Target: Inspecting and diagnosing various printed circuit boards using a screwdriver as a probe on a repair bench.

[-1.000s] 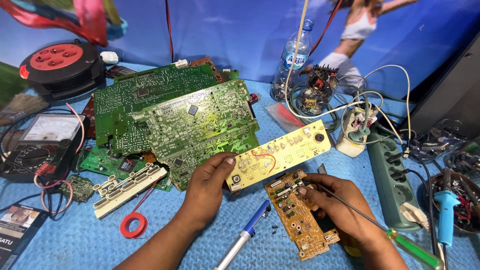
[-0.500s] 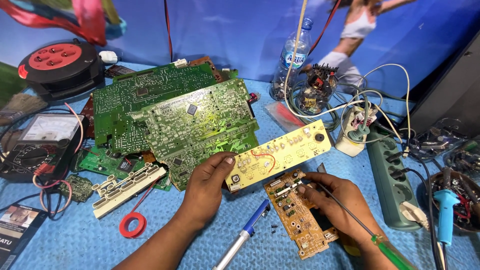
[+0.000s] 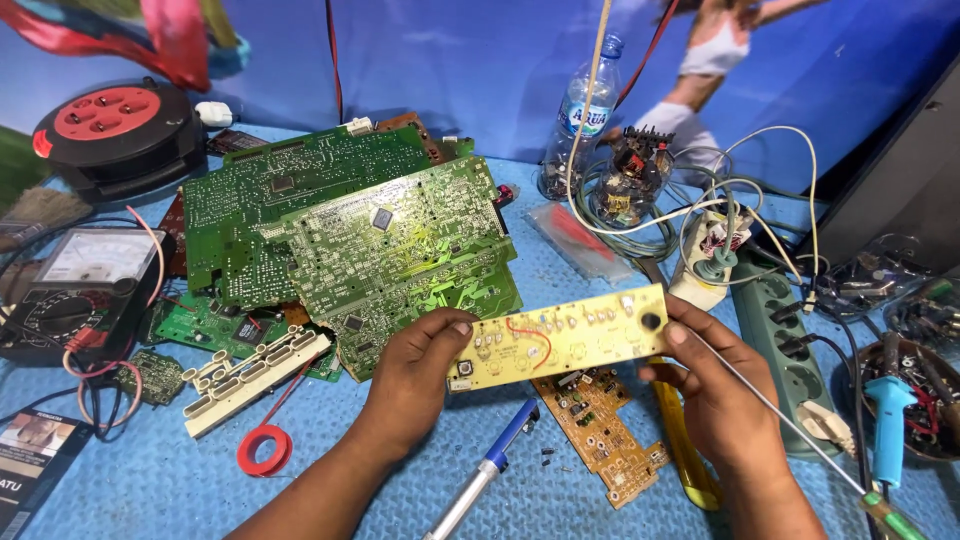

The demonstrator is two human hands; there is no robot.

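Since a moment ago, the right hand (image 3: 715, 385) has left the small brown circuit board (image 3: 598, 432) and now pinches the right end of the long yellow circuit board (image 3: 560, 337), while the left hand (image 3: 415, 375) grips its left end. Below the yellow board lies the brown board; beyond its left end, a pile of green circuit boards (image 3: 350, 235); under it, a blue-handled tool (image 3: 485, 480).

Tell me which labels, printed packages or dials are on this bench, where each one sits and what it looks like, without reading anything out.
Water bottle: back centre by the blue wall; clear plastic, blue-and-white label band.
Analog meter: left edge; black case, pale rectangular dial face.
Printed packet: bottom-left corner; flat, dark, with a picture on it.
Poster: on the wall, upper right; a figure in white on blue.
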